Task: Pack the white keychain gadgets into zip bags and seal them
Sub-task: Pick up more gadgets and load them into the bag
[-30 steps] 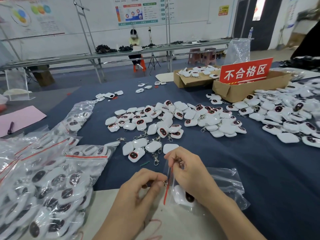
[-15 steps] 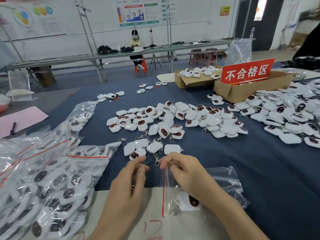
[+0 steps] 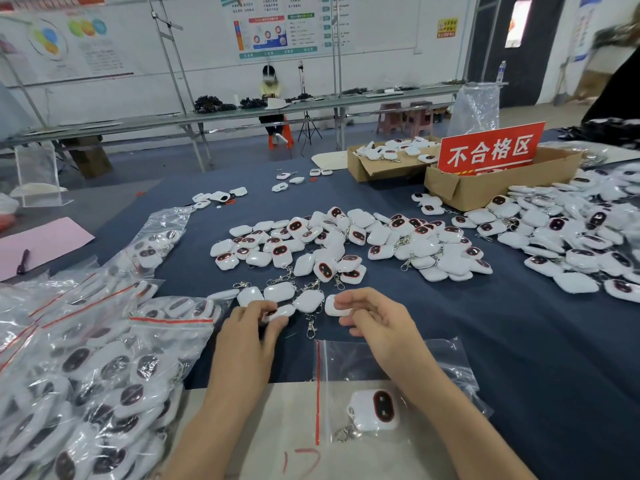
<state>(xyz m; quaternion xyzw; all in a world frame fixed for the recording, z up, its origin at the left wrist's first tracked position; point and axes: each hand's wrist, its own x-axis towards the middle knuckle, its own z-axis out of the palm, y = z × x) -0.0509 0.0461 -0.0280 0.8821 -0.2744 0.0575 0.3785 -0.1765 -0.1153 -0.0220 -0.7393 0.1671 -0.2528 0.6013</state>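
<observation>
A clear zip bag [image 3: 391, 362] with a red seal strip lies near the table's front edge, one white keychain gadget [image 3: 375, 410] inside it. Just beyond it, my left hand [image 3: 249, 327] pinches a white gadget [image 3: 282, 311] lying on the blue cloth. My right hand [image 3: 374, 317] holds another white gadget [image 3: 334, 306] between thumb and fingers. A row of loose gadgets [image 3: 280, 292] sits right behind both hands. A bigger heap of gadgets [image 3: 346, 244] covers the middle of the table.
Filled zip bags [image 3: 86, 358] pile up at the left. Two cardboard boxes [image 3: 491, 185] with a red sign stand at the back right, more gadgets [image 3: 571, 244] spread below them. A pink sheet [image 3: 38, 244] lies far left. A person sits at a far bench.
Both hands let go of the zip bag's opening and moved forward to the loose gadgets. The bag with one gadget now lies flat near the front edge.
</observation>
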